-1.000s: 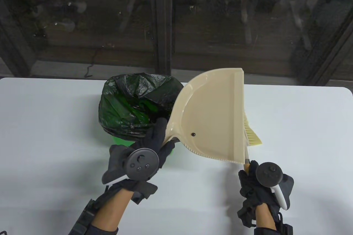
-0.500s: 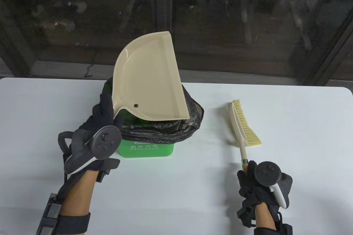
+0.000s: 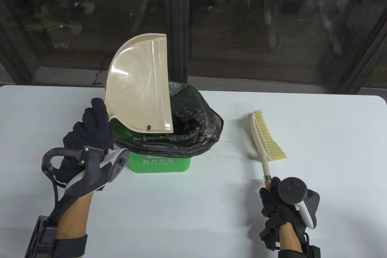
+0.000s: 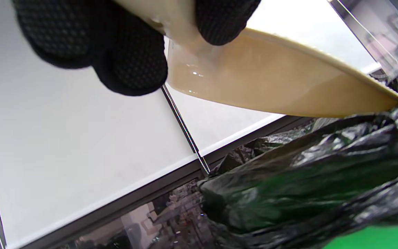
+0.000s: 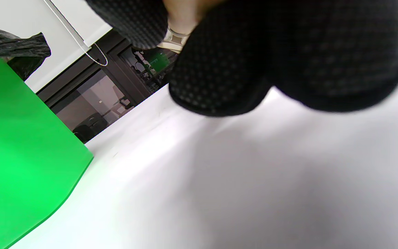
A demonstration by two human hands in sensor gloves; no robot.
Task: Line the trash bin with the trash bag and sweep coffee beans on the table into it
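White table point(image 3: 302, 125) across lower frame, no loose beans spotted on it in any view. Green food-waste bin point(image 3: 160, 164) left of centre, black trash bag point(image 3: 196, 131) folded over its rim, so lining step judged done. Cream dustpan point(image 3: 137, 85) now reared up over left half of bin mouth, straight lip pointing down into bag; a second ago sat lower and flatter at centre-right, hiding the brush, half a second ago already swung over bin. Tipped steeper since and shifted toward frame left, rolled with the wrist. One dark speck point(image 3: 148, 126) near pan's lower edge, maybe a last bean, cannot tell. Dump into bag judged nearly finished; a shake may be needed for the straggler.

Left hand point(image 3: 87, 137) clamped on dustpan handle, fingers point(image 4: 130, 62) wrapped round it in wrist view. Right hand point(image 3: 281, 206) lower right, curled round handle of hand brush point(image 3: 267, 140), bristles resting on table well right of bin, unmoved across the last half second.
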